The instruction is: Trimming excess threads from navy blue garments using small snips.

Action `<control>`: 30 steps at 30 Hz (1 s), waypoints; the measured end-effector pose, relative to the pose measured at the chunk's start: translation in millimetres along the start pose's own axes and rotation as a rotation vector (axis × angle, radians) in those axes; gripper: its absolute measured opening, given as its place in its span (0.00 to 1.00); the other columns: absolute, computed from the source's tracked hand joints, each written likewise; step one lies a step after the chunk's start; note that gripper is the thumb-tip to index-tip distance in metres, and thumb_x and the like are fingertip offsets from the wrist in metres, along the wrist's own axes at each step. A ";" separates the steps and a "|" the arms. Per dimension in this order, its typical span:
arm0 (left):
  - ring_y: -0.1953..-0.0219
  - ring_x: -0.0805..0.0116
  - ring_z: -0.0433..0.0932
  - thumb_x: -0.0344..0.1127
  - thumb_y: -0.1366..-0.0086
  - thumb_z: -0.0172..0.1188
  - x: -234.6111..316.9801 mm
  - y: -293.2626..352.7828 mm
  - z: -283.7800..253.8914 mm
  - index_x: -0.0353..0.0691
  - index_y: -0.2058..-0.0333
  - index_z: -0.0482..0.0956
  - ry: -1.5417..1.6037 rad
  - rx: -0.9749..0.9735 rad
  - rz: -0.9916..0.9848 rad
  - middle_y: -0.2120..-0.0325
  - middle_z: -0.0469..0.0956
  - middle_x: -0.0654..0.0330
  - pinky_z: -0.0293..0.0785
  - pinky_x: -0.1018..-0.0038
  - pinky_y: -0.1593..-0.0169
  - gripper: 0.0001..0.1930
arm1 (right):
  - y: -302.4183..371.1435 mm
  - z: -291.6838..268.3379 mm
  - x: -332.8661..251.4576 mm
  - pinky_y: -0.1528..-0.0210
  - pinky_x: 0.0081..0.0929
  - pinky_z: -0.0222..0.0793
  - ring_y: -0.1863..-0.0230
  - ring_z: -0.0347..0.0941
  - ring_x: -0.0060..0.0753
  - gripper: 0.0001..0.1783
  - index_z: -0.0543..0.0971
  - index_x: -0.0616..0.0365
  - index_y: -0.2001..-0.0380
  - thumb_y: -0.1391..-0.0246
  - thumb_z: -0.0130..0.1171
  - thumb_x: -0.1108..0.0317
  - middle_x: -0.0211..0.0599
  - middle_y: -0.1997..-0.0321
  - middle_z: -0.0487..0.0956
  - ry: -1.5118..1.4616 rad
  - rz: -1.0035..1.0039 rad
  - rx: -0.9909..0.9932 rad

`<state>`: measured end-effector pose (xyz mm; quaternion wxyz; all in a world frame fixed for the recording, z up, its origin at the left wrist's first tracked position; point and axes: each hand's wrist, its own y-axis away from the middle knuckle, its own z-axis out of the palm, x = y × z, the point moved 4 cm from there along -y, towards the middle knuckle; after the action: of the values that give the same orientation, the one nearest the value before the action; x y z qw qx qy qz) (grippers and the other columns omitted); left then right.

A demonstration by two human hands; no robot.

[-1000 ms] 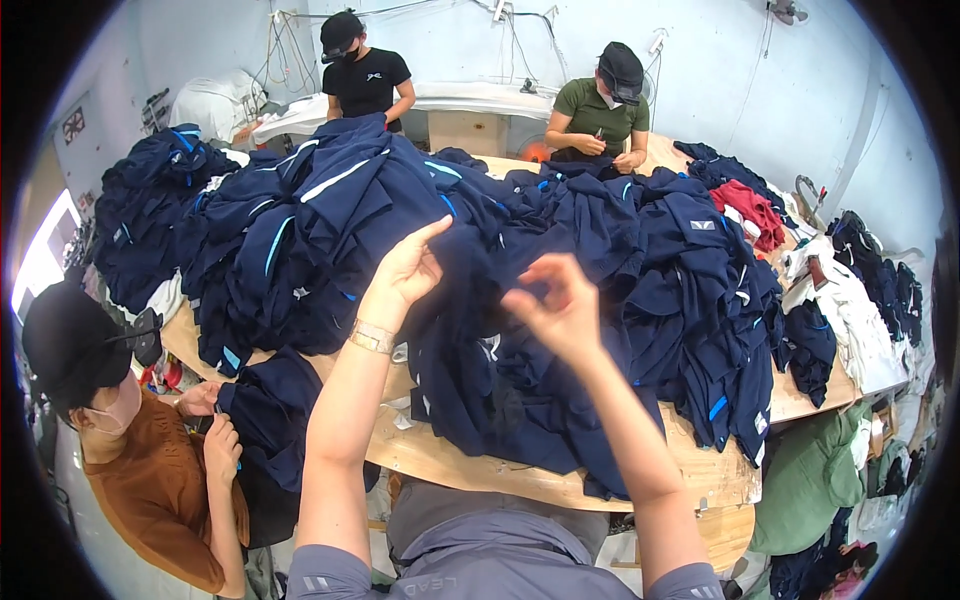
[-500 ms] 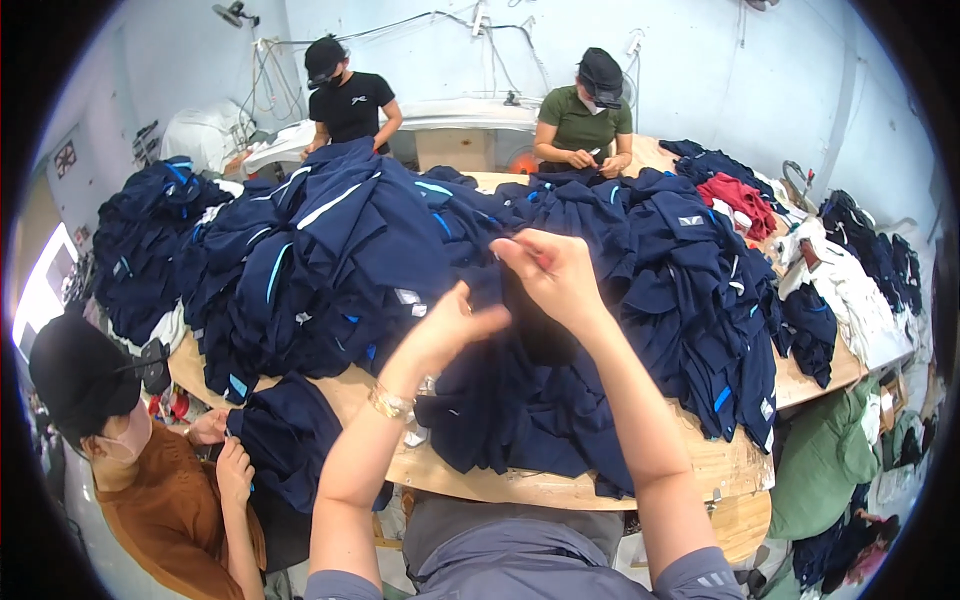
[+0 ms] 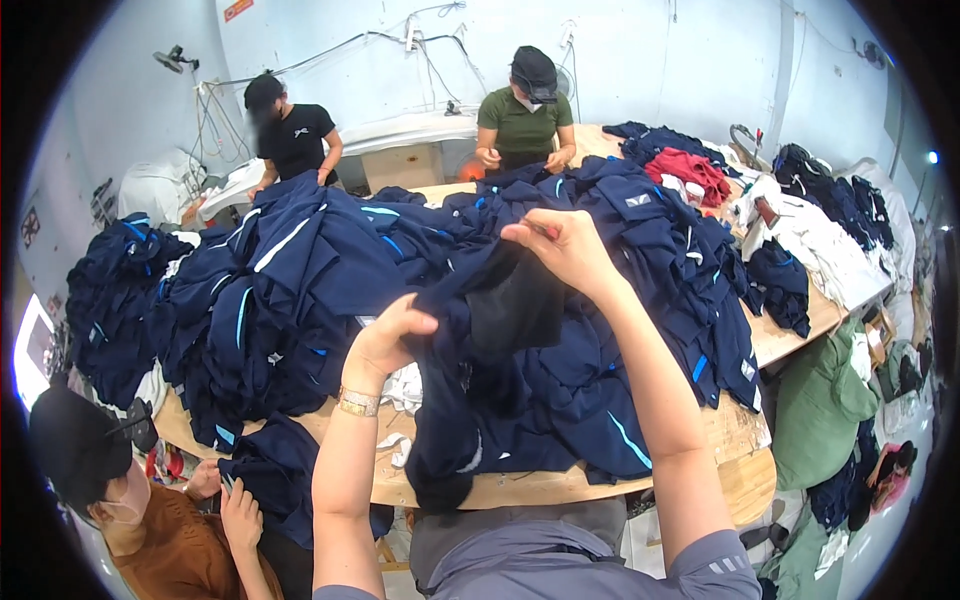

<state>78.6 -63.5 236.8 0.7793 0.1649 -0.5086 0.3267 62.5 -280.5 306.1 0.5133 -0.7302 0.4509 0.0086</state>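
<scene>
A navy garment [image 3: 440,400] with a black inner part [image 3: 515,305] hangs stretched between my hands above the table. My left hand [image 3: 392,335] is closed on its left side, with the thumb on top. Higher and to the right, my right hand [image 3: 572,250] pinches the upper edge of the cloth. A small reddish bit shows at the curled fingers of that hand; I cannot make out what it is. The lower part of the garment droops to the table's front edge. Under and behind it lies a big heap of navy garments [image 3: 320,260] with light blue and white trims.
The wooden table [image 3: 540,488] curves in front of me. A co-worker in brown [image 3: 170,540] handles navy cloth at the left; two others [image 3: 300,135] stand across the table. Red cloth [image 3: 690,175] and white cloth [image 3: 810,235] lie at the right, above a green sack [image 3: 825,400].
My hands have moved apart, the left one down and leftward, and the garment is now spread between them. The view has shifted slightly to the right.
</scene>
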 end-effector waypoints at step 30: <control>0.50 0.69 0.70 0.20 0.39 0.48 63.6 -107.6 74.4 0.41 0.39 0.50 -0.126 0.171 0.612 0.51 0.68 0.58 0.69 0.72 0.48 0.30 | 102.6 15.8 145.1 0.71 0.22 0.69 0.75 0.72 0.25 0.03 0.74 0.58 0.74 0.48 0.52 0.72 0.29 0.77 0.75 -1.211 0.654 1.020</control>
<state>117.5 -164.4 334.1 0.5952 0.0891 -0.5526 0.5766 87.3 -369.6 153.6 0.9031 -0.1128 0.2359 0.3408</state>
